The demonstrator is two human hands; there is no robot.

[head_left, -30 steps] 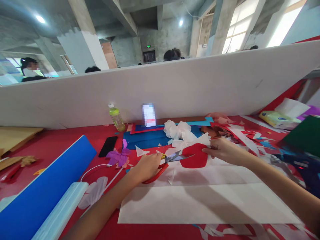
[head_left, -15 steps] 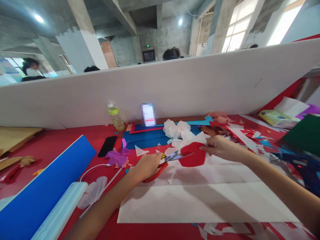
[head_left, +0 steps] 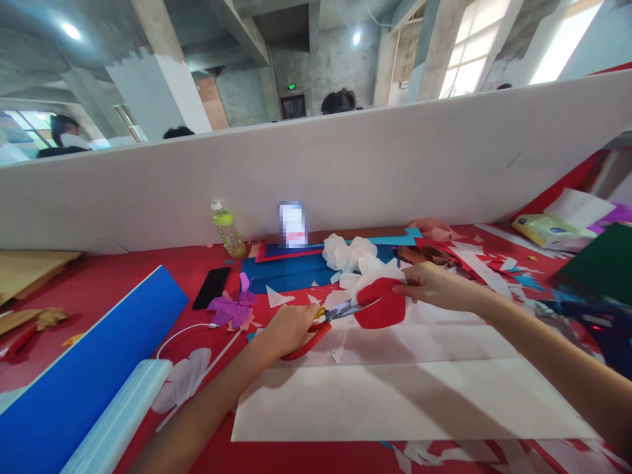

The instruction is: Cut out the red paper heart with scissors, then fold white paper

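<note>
In my left hand (head_left: 291,329) is a pair of scissors (head_left: 322,334) with red and yellow handles, my fingers closed round them. Their blades point right and meet a piece of red paper (head_left: 382,315) with a rounded outline. My right hand (head_left: 434,286) pinches that paper by its upper right edge. Behind it lie white ruffled paper flowers (head_left: 348,253). Beneath both hands spreads a large white sheet (head_left: 395,401), with small white scraps on it near the scissors.
A bottle (head_left: 228,230), a lit phone (head_left: 293,225) and blue sheets (head_left: 281,275) stand or lie by the white partition (head_left: 345,171). Leftward are a dark phone (head_left: 212,288), a purple flower (head_left: 234,308) and a blue board (head_left: 99,355). A glue gun (head_left: 597,326) and scraps lie right.
The scissors and red paper stay almost in place. My right hand has shifted very slightly left and up; the whole view has moved a little.
</note>
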